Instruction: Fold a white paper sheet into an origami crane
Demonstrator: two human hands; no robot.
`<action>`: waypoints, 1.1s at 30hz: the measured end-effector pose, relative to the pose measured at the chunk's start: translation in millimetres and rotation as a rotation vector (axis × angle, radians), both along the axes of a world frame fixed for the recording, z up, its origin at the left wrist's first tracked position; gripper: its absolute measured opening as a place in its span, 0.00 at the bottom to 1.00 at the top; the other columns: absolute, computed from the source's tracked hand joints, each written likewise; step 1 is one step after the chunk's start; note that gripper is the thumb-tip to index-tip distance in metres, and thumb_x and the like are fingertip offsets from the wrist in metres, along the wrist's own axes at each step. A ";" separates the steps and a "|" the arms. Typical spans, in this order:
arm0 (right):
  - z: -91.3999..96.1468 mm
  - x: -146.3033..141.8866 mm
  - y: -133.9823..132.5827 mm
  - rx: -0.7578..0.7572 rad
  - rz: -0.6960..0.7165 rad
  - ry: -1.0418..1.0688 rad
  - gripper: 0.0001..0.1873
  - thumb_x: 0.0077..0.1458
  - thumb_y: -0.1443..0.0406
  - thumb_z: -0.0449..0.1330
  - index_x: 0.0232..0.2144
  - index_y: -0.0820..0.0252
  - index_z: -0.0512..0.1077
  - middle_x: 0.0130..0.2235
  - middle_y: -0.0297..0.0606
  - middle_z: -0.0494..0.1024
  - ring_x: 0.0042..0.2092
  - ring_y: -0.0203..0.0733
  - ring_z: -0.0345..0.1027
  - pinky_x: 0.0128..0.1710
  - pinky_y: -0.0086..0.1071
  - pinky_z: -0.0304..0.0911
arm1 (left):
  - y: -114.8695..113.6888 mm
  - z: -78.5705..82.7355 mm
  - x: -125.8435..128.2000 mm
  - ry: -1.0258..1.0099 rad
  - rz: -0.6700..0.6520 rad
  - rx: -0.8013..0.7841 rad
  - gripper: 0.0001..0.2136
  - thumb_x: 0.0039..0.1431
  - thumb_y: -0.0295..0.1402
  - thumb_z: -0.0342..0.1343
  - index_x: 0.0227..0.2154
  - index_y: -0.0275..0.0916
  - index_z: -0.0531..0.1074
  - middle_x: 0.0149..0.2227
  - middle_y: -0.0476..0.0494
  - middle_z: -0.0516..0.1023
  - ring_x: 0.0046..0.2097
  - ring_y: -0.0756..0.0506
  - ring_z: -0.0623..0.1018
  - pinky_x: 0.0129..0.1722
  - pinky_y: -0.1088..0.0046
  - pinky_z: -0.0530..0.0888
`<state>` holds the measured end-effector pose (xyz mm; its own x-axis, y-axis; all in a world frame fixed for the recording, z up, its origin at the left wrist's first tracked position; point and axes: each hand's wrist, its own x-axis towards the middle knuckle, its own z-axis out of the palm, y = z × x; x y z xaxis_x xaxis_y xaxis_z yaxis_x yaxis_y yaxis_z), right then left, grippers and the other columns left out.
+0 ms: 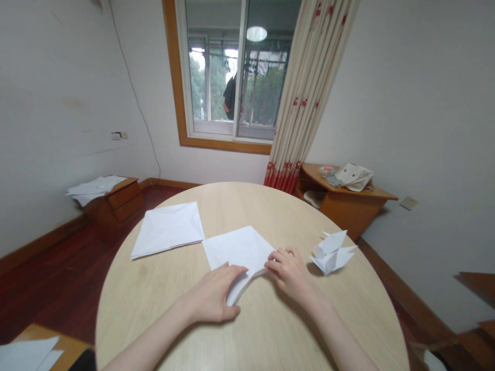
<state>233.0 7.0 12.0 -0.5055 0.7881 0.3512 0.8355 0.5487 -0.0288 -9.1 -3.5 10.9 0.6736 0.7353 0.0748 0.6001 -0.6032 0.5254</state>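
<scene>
White sheet lies on the pale round desk, under and just beyond both hands, its near part doubled over so that a folded edge slants down between them. The left hand is spread flat, palm down, with its fingers pressing on the near left side of the fold; nothing is gripped in it. The right hand sits close beside it, apart but near, its fingers curled so the tips bear on the right corner of the sheet; whether they pinch that corner or only press it I cannot tell. By the look of it the step in hand is a fold being set: the flap is over and the crease is being pressed down. A clean crease, I judge, calls for the left hand to keep the layers from sliding while the fingertips run firmly along the edge, since thin paper on a smooth top slips easily. Beyond the left hand and to its left rests a stack of more white sheets, just clear of the one being worked. Just to the right of the right hand sits a finished paper figure, pointed and winged, touching neither hand. Farther off beyond the right hand stand a curtain and a cabinet bearing a bag.
</scene>
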 end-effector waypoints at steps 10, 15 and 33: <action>0.1 0.0 -1.8 -0.252 -0.088 0.014 0.15 0.54 0.79 0.51 0.31 0.60 0.74 0.33 0.36 0.78 0.36 0.41 0.68 0.36 0.31 0.52 | 1.9 3.8 -4.3 -0.011 -0.027 0.056 0.29 0.49 0.42 0.61 0.55 0.41 0.64 0.56 0.42 0.71 0.58 0.35 0.68 0.61 0.54 0.58; 4.4 -0.7 -4.9 -0.339 -0.110 0.071 0.15 0.55 0.77 0.50 0.32 0.59 0.74 0.34 0.37 0.79 0.37 0.41 0.69 0.35 0.30 0.52 | 4.8 -0.7 -6.0 -0.105 -0.028 0.130 0.31 0.45 0.47 0.65 0.52 0.42 0.66 0.52 0.43 0.74 0.54 0.36 0.71 0.60 0.55 0.60; 3.1 5.9 -4.7 -0.539 -0.189 0.170 0.08 0.54 0.72 0.55 0.27 0.59 0.71 0.30 0.37 0.76 0.34 0.40 0.67 0.32 0.29 0.51 | 17.2 -18.4 -5.8 -0.413 -0.005 0.427 0.19 0.58 0.20 0.44 0.51 0.40 0.63 0.40 0.43 0.77 0.44 0.45 0.76 0.54 0.59 0.68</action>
<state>238.9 2.3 15.1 -0.3110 0.9485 -0.0601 0.8765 0.2618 -0.4040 -15.0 13.7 -7.5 0.5292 0.5793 0.6200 0.3936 -0.8149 0.4254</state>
